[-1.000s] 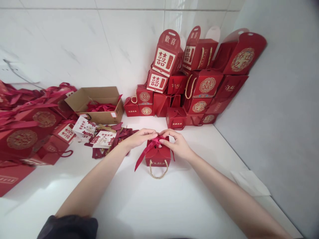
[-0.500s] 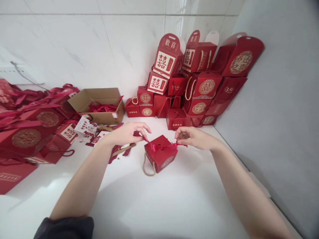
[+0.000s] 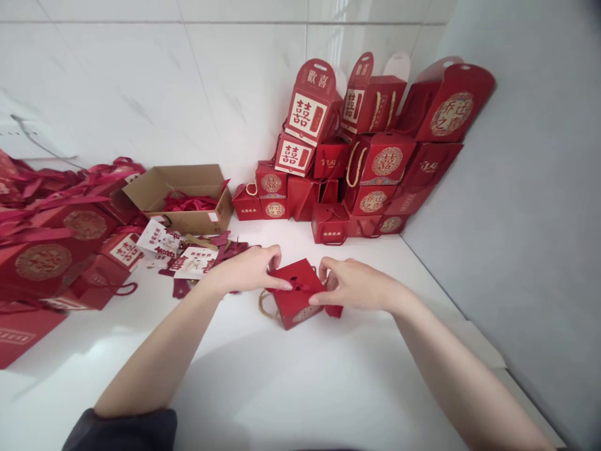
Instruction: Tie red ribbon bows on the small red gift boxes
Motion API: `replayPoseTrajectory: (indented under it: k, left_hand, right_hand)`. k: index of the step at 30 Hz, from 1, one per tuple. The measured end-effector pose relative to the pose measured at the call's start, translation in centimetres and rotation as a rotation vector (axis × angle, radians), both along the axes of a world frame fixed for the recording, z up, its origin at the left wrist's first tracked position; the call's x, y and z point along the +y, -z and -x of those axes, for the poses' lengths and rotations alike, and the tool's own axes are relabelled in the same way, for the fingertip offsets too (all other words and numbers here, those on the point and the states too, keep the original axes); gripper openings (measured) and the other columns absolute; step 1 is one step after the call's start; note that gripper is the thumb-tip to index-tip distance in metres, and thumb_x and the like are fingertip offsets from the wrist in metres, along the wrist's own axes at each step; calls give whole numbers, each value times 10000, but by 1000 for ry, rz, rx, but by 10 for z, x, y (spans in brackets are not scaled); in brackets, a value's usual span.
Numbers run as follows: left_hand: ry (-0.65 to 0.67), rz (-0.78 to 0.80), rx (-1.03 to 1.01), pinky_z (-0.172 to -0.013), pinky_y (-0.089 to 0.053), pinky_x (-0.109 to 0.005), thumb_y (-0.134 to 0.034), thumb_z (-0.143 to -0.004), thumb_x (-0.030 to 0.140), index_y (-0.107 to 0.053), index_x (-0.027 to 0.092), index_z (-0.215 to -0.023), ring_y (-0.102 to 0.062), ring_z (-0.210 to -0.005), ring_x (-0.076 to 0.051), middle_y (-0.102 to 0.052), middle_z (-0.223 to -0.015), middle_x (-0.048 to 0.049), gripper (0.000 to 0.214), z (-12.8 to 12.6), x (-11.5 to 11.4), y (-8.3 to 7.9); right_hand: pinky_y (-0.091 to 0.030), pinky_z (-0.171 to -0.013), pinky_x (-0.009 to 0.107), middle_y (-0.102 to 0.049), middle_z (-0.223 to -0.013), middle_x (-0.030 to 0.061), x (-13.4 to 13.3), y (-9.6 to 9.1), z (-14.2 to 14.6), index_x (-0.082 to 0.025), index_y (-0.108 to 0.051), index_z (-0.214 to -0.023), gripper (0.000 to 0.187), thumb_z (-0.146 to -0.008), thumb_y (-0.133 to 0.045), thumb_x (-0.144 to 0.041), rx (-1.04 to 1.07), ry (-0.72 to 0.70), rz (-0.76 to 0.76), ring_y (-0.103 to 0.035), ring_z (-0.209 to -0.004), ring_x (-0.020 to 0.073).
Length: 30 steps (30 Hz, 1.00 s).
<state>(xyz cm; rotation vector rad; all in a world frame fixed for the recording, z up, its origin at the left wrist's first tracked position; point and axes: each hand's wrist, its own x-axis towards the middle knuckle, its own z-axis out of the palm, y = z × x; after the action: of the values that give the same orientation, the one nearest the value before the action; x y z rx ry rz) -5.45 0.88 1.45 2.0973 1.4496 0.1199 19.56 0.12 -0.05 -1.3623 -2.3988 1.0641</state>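
A small red gift box [image 3: 295, 305] lies tilted on the white counter between my hands, with its rope handle [image 3: 261, 307] trailing out at the left. My left hand [image 3: 246, 270] holds the box's left side, its fingers reaching over the top. From the other side, my right hand [image 3: 357, 285] grips the box's right side near a red satin ribbon [image 3: 300, 287]. My fingers partly hide the ribbon's knot, and a ribbon end [image 3: 334, 311] hangs out at the lower right.
Stacked red gift boxes [image 3: 331, 160] rise against the tile wall. To the left are an open cardboard box [image 3: 188, 219] holding ribbons, a pile of flat red bags [image 3: 51, 260], white printed cards [image 3: 195, 263] and loose dark red ribbon [image 3: 230, 250]. A grey wall [image 3: 507, 269] bounds the right.
My hands have closed in from either side onto the box. The box has turned, bringing its rope handle round to the left, and it now tilts between my hands.
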Motion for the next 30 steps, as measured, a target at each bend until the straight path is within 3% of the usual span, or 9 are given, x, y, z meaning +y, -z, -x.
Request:
replayPoseTrajectory:
  k: [3,6,12,17,20,23,27,30]
  left_hand:
    - [38,-61,19,-423,-290,-231,-693,-662,591,-522,201,-749,-485,-481,-121,-597,-660,-10,434,1,-3,-2]
    - [73,30,-8,-424,-288,-223,-674,-718,499,-508,198,-708,-471,-468,-111,-579,-634,2,344,6,-6,-12]
    - [41,170,-73,-452,-349,-216,-609,-785,443,-561,206,-821,-509,-489,-117,-598,-645,12,245,20,-8,-26]
    - [146,147,-29,-484,-336,-213,-768,-604,465,-649,182,-681,-556,-556,-124,-646,-665,-15,317,24,-1,-21]
    - [219,222,-56,-497,-347,-212,-751,-635,441,-639,170,-629,-544,-539,-115,-623,-623,-10,293,25,4,-19]
    - [254,346,-79,-493,-367,-209,-671,-739,421,-614,168,-710,-532,-516,-105,-614,-637,-3,260,28,9,-18]
    - [181,480,-223,-510,-417,-214,-701,-729,338,-561,188,-869,-565,-548,-118,-637,-701,1,248,35,16,-14]
    - [151,539,-193,-534,-441,-215,-742,-693,335,-609,182,-902,-595,-575,-125,-686,-745,-20,291,41,20,-12]
  right_hand:
    - [-352,-569,273,-697,-743,11,-4,4,3,-243,-536,-918,250,-708,-669,-214,-37,4,-112,-601,-691,199]
    - [-362,-601,273,-690,-785,17,-1,5,-2,-241,-548,-939,231,-742,-555,-121,-13,-7,-162,-597,-738,190]
    - [-364,-531,264,-668,-725,5,3,-2,-14,-229,-617,-828,128,-712,-666,-252,21,-125,35,-567,-621,158]
    - [-325,-500,258,-593,-629,-8,10,3,-6,-192,-627,-667,266,-759,-641,-441,77,-220,192,-474,-551,120]
    - [-318,-511,241,-560,-650,-23,15,10,-2,-182,-620,-713,260,-800,-591,-425,187,-167,225,-426,-548,95]
    - [-286,-489,227,-567,-650,-37,19,13,-2,-186,-567,-788,209,-830,-555,-390,279,-112,326,-353,-496,70]
    - [-243,-442,225,-681,-743,9,22,12,-4,-186,-555,-899,173,-838,-541,-347,330,-143,474,-308,-451,61]
    - [-243,-433,225,-658,-671,16,25,14,-4,-162,-615,-843,266,-833,-561,-422,317,-147,446,-331,-455,66]
